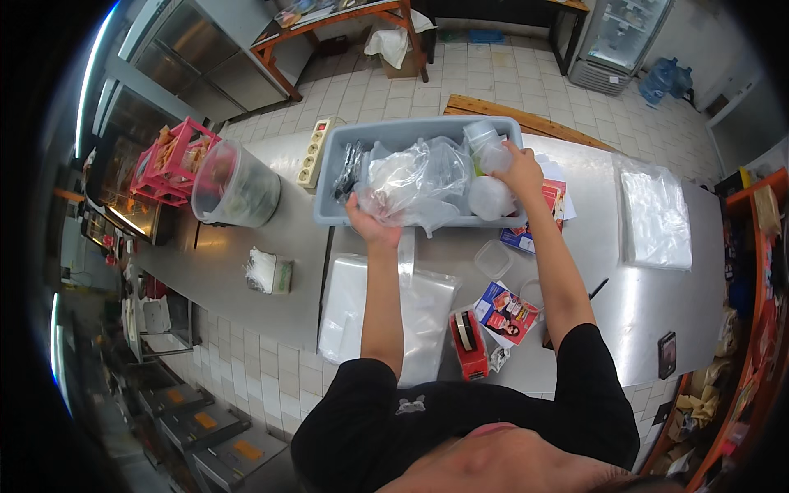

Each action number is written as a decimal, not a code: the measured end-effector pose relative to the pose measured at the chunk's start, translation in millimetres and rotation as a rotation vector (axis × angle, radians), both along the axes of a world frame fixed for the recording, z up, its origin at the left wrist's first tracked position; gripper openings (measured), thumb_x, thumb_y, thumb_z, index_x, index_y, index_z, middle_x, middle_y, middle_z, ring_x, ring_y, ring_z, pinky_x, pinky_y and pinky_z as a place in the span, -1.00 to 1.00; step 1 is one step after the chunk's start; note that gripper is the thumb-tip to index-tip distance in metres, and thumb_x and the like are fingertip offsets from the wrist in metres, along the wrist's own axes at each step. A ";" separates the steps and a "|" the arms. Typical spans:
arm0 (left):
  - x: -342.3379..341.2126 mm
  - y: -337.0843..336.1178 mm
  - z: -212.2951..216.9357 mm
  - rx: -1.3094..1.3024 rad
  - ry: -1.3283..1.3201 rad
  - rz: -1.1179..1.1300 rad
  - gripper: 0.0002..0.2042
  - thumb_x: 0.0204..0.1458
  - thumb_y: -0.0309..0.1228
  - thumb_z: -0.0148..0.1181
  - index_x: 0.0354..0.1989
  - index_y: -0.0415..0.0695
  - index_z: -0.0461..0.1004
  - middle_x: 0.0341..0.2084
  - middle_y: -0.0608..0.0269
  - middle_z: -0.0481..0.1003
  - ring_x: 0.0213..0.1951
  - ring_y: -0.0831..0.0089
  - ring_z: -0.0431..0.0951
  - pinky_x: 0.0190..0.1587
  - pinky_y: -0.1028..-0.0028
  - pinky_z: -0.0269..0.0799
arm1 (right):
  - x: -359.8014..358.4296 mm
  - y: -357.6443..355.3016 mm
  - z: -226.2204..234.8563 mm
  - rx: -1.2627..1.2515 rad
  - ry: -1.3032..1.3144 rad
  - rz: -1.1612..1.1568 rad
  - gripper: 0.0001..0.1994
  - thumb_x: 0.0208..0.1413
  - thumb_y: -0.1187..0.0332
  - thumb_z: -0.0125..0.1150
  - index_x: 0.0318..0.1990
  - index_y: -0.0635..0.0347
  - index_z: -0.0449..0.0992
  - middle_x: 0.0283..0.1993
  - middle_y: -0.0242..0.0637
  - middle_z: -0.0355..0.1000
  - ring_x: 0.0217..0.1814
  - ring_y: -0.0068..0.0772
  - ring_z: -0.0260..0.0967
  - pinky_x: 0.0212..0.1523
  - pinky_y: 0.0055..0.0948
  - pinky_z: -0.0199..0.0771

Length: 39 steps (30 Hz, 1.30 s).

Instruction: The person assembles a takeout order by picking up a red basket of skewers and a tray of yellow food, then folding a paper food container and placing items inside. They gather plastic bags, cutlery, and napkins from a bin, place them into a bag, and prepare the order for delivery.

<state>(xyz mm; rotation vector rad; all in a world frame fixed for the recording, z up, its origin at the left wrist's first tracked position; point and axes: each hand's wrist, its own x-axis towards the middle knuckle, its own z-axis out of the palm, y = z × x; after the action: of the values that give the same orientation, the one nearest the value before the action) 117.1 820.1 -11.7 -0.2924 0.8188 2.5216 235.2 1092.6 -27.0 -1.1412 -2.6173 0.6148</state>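
A grey plastic tub [329, 177] stands on the steel counter, filled with clear plastic bags and containers. My left hand [367, 220] grips a crumpled clear plastic bag [411, 185] at the tub's near edge. My right hand [519, 168] reaches into the tub's right end and holds a clear plastic cup [486, 145]. A round white lidded container [491, 197] lies in the tub just below that hand.
On the steel counter [246, 263] near me lie a stack of flat clear bags [353, 312], a red tape dispenser [467, 343], a small clear box [493, 259], leaflets [505, 312] and a phone [666, 353]. A lidded tub [234, 185], pink crate [173, 160] and power strip [312, 152] stand left.
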 end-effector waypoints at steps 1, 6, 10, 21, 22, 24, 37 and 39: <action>4.5 -8.7 6.1 -0.069 -0.046 0.069 -0.57 -0.08 -0.05 0.04 -0.10 -0.04 0.30 -0.34 0.31 0.39 -0.26 0.36 0.40 -0.28 0.21 0.35 | -0.2 -0.4 0.1 -0.002 0.009 -0.001 -0.23 -0.36 0.09 0.48 0.15 -0.27 0.29 -0.01 -0.13 0.29 -0.05 -0.07 0.41 -0.13 -0.21 0.47; 19.2 -80.5 12.7 0.288 0.479 -0.407 -0.76 -0.14 -0.23 0.21 -0.39 -0.01 0.31 -0.49 0.39 0.34 -0.41 0.47 0.39 -0.33 0.32 0.36 | 10.5 1.5 14.8 -0.025 0.080 -0.012 -0.16 -0.35 0.07 0.48 0.22 -0.15 0.26 0.00 -0.09 0.33 -0.01 -0.11 0.39 -0.07 -0.25 0.44; 43.6 -129.6 -1.3 -0.464 0.799 -0.874 -0.69 -0.20 -0.21 0.32 -0.39 -0.04 0.32 -0.48 0.34 0.34 -0.38 0.41 0.41 -0.29 0.34 0.35 | 45.9 -5.6 37.2 0.061 0.288 -0.023 -0.25 -0.31 0.07 0.46 0.15 0.03 0.36 -0.01 -0.05 0.38 -0.05 -0.16 0.42 -0.06 -0.30 0.42; 30.9 -85.3 3.4 -0.876 1.341 -1.027 -0.21 -0.32 -0.13 0.44 0.15 -0.18 0.26 -0.01 0.03 0.37 0.05 0.20 0.37 0.11 0.31 0.26 | 100.4 -21.1 27.2 -0.171 0.392 -0.119 -0.48 -0.12 0.18 0.34 0.08 0.00 0.44 -0.08 -0.19 0.50 -0.11 -0.26 0.48 -0.08 -0.38 0.43; 18.4 -56.9 0.9 -0.938 1.392 -0.888 -0.22 -0.31 -0.17 0.43 0.15 -0.18 0.25 0.01 0.02 0.36 0.05 0.17 0.36 0.12 0.30 0.24 | 93.4 -11.9 23.5 -0.242 0.459 -0.053 -0.43 -0.16 0.20 0.37 0.10 0.00 0.42 -0.05 -0.19 0.48 -0.09 -0.25 0.48 -0.07 -0.38 0.43; 2.0 2.4 -10.0 -0.983 1.557 -0.645 -0.25 -0.30 -0.25 0.41 0.14 -0.19 0.24 0.02 0.02 0.34 0.06 0.14 0.35 0.14 0.29 0.22 | 69.0 10.2 15.6 -0.402 0.548 0.037 -0.34 -0.24 0.22 0.43 0.14 -0.01 0.38 0.02 -0.19 0.45 -0.05 -0.24 0.46 -0.04 -0.37 0.42; -8.6 124.6 -34.8 -0.689 2.164 -0.732 -0.60 -0.42 -0.46 0.29 -0.31 -0.18 0.33 -0.04 0.08 0.34 0.01 0.08 0.36 0.05 0.32 0.29 | 53.0 5.6 -17.9 -0.270 0.525 -0.097 -0.37 -0.26 0.32 0.41 0.11 0.03 0.38 0.00 -0.20 0.46 -0.01 -0.22 0.43 -0.02 -0.31 0.39; -11.0 132.9 -37.1 -0.767 2.194 -0.820 -0.59 -0.43 -0.47 0.29 -0.31 -0.16 0.31 -0.08 0.06 0.34 0.00 0.10 0.36 0.03 0.32 0.30 | 70.8 -17.1 -25.8 -0.189 0.508 -0.171 -0.45 -0.17 0.36 0.32 0.10 0.03 0.39 -0.02 -0.19 0.46 -0.08 -0.22 0.46 -0.08 -0.30 0.41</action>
<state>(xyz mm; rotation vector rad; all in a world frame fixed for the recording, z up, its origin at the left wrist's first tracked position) 106.1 953.0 -48.7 2.2695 1.7890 0.6963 306.0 1075.5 -52.8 -1.0718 -2.0469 0.9824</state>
